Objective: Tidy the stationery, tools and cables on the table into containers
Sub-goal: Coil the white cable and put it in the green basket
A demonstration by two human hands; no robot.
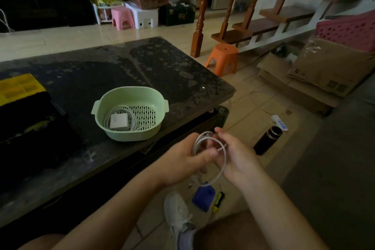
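**Coiling the cable before it goes in the basket**

I hold a white cable [220, 160] in loops between both hands, out past the near edge of the counter [125, 71] and above the floor. My left hand [188, 160] is curled around one side of the coil, thumb pressed over the strands. My right hand [237, 156] pinches the loose end with its fingertips, guiding it round the loop.

The step in hand, as I judge it, is winding this cable into a neat bundle. The green basket [95, 107] sits on the counter just ahead and to the left, already holding a white charger [119, 121] with its own cord curled around it. A black and yellow toolbox [22, 95] stands open at the far left.

Next I need to tuck the end so the coil does not spring apart, then reach forward and left to lay it in the basket beside the charger. A screwdriver [218, 201] and a blue object [203, 197] lie on the floor by my shoe, not yet put away.
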